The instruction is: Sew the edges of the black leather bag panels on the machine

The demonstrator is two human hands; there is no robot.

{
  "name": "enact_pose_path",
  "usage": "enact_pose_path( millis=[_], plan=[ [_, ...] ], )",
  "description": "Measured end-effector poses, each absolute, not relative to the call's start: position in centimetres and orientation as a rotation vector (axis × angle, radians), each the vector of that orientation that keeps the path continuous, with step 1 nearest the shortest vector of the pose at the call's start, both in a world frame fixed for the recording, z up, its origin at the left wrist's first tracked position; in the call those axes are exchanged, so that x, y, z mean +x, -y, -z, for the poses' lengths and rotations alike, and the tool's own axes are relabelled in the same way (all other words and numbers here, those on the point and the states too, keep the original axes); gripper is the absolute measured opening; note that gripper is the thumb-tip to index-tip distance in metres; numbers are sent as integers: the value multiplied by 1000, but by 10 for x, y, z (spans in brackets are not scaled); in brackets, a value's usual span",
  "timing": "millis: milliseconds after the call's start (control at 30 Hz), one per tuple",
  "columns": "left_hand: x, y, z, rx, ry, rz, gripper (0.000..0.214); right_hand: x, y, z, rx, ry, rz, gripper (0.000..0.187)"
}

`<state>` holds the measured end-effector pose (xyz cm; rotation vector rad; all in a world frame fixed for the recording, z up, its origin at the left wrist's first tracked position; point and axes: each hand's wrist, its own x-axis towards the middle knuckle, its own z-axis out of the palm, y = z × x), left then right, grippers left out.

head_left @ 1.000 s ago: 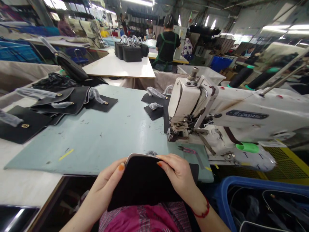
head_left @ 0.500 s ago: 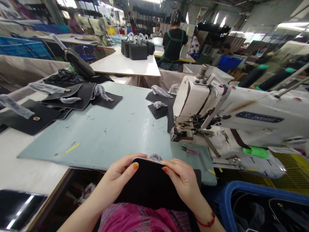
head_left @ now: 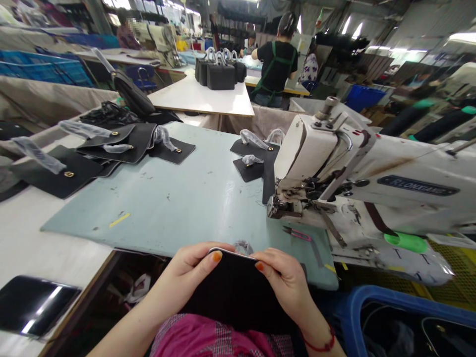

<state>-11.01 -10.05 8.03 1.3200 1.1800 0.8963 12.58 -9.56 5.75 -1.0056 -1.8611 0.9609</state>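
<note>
Both thumbs have moved closer together along the top edge of the black panel (head_left: 234, 292) since a second ago, and that edge now sits a little lower before the person. At the lower right, beside the right forearm, a blue bin (head_left: 355, 310) holds black pieces (head_left: 455, 342) with pale edging, some clear wrapping (head_left: 405, 339) and a gold fitting (head_left: 441, 328) — the depth of the pile cannot be told. Left hand (head_left: 195, 267) and right hand (head_left: 284, 275) each pinch the panel's upper edge, thumb on the near face and fingers behind, with no gap but the panel's thickness. It lies over the lap, at the near side of the pale green tabletop (head_left: 186, 193) — a wrapped loop (head_left: 243, 246) shows just beyond its edge, between the hands.
</note>
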Motion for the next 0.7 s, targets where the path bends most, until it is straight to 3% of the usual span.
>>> enact_pose_path(
  millis=[233, 533, 700],
  plan=[
    [-110, 102, -80, 1493, -1267, -926, 28, 120, 97, -62, -1041, 1955, -875, 26],
    [-110, 111, -79, 1769, -1348, -1131, 21, 66, 89, -81, -1049, 2141, -451, 42],
    [-141, 109, -82, 1745, -1539, -1185, 16, 66, 60, -62, -986, 2176, -428, 45]
  ],
)
